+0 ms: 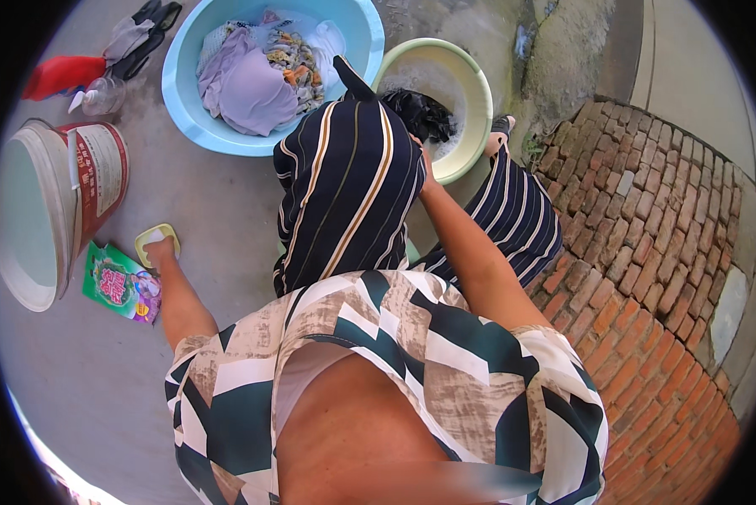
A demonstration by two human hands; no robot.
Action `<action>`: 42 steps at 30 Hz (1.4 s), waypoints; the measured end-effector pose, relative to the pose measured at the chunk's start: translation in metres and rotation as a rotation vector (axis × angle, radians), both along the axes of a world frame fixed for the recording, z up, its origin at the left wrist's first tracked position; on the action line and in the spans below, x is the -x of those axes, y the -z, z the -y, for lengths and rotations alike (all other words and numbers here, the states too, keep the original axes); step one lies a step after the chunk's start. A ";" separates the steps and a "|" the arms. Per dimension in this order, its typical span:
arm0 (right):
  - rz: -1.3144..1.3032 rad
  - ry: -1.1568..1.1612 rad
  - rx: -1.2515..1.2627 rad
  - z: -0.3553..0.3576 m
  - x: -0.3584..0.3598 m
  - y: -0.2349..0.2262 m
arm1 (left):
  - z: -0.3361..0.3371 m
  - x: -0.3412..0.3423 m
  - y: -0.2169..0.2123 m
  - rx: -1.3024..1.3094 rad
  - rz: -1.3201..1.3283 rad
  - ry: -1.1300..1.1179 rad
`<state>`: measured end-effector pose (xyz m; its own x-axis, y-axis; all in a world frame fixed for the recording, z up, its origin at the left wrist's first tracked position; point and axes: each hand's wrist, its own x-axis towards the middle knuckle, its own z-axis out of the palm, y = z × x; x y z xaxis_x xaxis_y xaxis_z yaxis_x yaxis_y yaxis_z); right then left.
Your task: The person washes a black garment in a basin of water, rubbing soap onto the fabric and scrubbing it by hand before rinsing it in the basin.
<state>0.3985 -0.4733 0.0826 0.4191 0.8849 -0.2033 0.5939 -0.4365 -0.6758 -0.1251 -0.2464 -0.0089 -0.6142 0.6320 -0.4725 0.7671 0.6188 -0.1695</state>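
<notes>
On the ground at the left, my left hand (161,249) reaches down to a small pale yellow soap dish (145,244). Its fingers close on a whitish bar of soap (156,237) in the dish, partly covered by the hand. My right hand (425,164) lies against the side of my knee, next to a pale green basin (477,126); its fingers are partly hidden and no object shows in it. Dark wet cloth (424,114) sits in sudsy water inside this basin. Beside it, a blue basin (180,105) holds lavender cloth (256,88) and patterned cloth (294,59) in water.
A white and red bucket (100,172) of water stands at the left, near a green detergent packet (119,282). Behind it lie a clear bottle (103,96), a red item (62,77) and dark shoes (151,42). Brick paving (647,219) borders the right side.
</notes>
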 end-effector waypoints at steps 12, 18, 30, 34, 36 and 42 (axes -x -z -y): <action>-0.132 0.307 0.179 -0.002 -0.017 0.013 | 0.015 -0.017 -0.092 -0.752 0.737 -0.093; -0.680 0.872 -0.333 0.014 -0.074 -0.052 | -0.049 -0.105 -0.185 -0.996 1.274 -0.072; -0.855 0.604 -0.314 -0.034 -0.011 -0.041 | -0.002 -0.444 -0.383 -0.417 2.062 0.521; -0.934 0.566 -0.375 -0.072 0.003 -0.016 | 0.013 -0.493 -0.329 -0.238 1.836 0.550; -0.890 0.592 -0.330 -0.078 -0.003 0.003 | 0.028 -0.500 -0.336 -0.071 1.820 0.557; -0.007 0.312 0.279 -0.043 0.007 0.065 | 0.026 -0.523 -0.359 -0.125 1.681 0.665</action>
<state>0.3913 -0.4300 0.0173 0.6562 0.6259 -0.4214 0.3996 -0.7620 -0.5095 0.3974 -0.2728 0.3499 0.7589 0.6225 -0.1913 0.1509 0.1177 0.9815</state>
